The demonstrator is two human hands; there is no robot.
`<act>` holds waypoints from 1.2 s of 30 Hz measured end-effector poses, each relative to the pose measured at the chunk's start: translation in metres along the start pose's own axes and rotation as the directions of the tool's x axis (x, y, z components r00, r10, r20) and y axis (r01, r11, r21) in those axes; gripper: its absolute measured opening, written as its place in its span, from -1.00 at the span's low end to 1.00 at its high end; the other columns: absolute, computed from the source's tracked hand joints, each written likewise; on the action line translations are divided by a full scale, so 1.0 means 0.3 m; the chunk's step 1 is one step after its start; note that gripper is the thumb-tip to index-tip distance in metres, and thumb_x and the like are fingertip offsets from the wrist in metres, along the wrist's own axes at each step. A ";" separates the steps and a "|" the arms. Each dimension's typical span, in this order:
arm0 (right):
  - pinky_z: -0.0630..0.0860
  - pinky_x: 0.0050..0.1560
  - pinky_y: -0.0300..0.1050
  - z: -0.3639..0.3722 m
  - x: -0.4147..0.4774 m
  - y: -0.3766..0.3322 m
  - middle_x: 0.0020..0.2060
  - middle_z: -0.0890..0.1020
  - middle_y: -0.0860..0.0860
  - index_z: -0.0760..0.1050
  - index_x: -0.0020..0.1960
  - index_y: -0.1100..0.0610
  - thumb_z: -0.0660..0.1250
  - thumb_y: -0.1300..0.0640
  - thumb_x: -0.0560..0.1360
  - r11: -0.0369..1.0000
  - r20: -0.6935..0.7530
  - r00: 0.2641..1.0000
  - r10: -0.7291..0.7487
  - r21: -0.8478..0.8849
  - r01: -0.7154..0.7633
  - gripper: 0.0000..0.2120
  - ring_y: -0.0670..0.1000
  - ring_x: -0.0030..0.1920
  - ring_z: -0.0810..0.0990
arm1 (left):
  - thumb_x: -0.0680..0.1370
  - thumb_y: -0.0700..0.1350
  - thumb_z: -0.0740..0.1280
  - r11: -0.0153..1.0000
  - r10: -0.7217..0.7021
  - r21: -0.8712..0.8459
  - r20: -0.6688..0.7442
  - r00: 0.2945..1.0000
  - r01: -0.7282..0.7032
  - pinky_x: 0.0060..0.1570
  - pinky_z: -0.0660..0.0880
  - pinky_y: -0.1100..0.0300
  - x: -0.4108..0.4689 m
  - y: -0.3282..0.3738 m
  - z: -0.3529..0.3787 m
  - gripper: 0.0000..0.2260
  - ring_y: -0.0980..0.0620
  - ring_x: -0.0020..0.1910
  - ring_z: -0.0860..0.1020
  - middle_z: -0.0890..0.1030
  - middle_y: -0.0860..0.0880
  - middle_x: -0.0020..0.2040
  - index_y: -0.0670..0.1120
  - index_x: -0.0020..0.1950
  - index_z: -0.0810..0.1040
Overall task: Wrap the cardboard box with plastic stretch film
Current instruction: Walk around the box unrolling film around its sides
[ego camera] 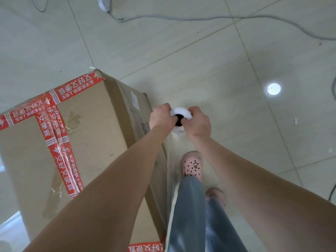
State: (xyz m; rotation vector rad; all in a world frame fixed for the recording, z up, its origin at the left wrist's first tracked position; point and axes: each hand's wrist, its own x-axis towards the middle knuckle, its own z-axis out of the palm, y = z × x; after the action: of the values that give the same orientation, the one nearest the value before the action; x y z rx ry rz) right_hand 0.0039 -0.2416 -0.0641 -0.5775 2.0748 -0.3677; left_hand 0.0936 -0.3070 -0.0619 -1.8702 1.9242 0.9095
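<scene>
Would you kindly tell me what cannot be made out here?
White stretch-film roll: length hidden, seen end-on in the head view; left hand and right hand cover its rim.
Brown cardboard box: left side cut off by the frame edge, near part behind forearms.
Grey floor cable: runs off the right edge.

an indoor packing spot (perhaps a stockroom): pale tiled floor [200, 60], loose cables [120, 20], taped cardboard box [87, 124].

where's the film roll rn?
Head view, centre frame: the film roll is held at its top end by the left hand and right hand, just right of the cardboard box, ahead of the pink shoe.
</scene>
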 end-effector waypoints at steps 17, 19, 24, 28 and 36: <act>0.58 -0.18 -0.01 0.047 0.095 -0.155 -0.17 0.52 0.01 0.39 0.13 0.13 0.30 0.12 0.43 0.971 0.096 0.980 0.173 0.152 -0.186 -0.71 0.11 -0.20 0.59 | 0.48 -0.23 0.23 0.850 0.368 0.333 0.181 0.912 -0.409 -0.22 0.36 0.13 0.156 0.060 -0.125 -0.66 -0.12 0.05 0.53 0.50 -0.06 0.11 -0.04 0.25 0.44; 0.55 -0.26 -0.02 0.040 0.107 -0.153 -0.16 0.51 0.01 0.37 0.09 0.13 0.31 0.11 0.43 0.968 0.097 0.977 0.189 0.151 -0.202 -0.73 0.03 -0.25 0.56 | 0.48 -0.23 0.22 0.824 0.382 0.378 0.178 0.907 -0.422 -0.26 0.32 0.13 0.165 0.072 -0.126 -0.73 -0.12 0.01 0.53 0.51 -0.06 0.06 -0.08 0.16 0.47; 0.39 -0.27 -0.15 0.004 0.151 -0.207 -0.10 0.57 0.02 0.40 0.12 0.05 0.27 0.12 0.44 0.998 0.091 0.994 0.065 -0.031 -0.063 -0.75 0.05 -0.19 0.55 | 0.48 -0.21 0.24 0.908 0.295 0.273 0.116 0.948 -0.316 -0.27 0.33 0.10 0.198 0.058 -0.162 -0.83 -0.17 -0.04 0.53 0.50 -0.12 0.00 -0.16 0.06 0.44; 0.43 -0.12 -0.10 -0.023 0.201 -0.313 0.03 0.61 0.04 0.41 0.25 0.02 0.27 0.14 0.45 0.970 0.094 0.992 -0.078 -0.224 0.097 -0.63 0.13 0.02 0.57 | 0.46 -0.16 0.27 0.999 0.036 0.028 0.043 0.998 -0.037 -0.26 0.44 0.09 0.235 0.040 -0.214 -0.82 -0.16 -0.09 0.54 0.54 -0.13 -0.04 -0.18 0.03 0.45; 0.38 -0.06 -0.13 0.034 0.262 -0.422 0.18 0.54 0.10 0.23 0.41 0.08 0.34 -0.02 0.46 0.994 0.204 0.978 -0.041 -0.087 0.060 -0.41 0.13 0.10 0.55 | 0.45 -0.06 0.33 0.802 -0.446 -0.413 0.066 0.892 0.432 -0.13 0.55 0.12 0.287 -0.034 -0.247 -0.70 -0.11 -0.02 0.59 0.60 -0.11 0.00 -0.18 0.12 0.50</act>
State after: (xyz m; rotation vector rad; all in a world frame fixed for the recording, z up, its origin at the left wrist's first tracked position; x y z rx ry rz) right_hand 0.0086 -0.3908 -0.0658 -0.6957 1.8916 -0.2317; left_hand 0.1102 -0.4199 -0.0619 -2.4470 1.2675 1.1977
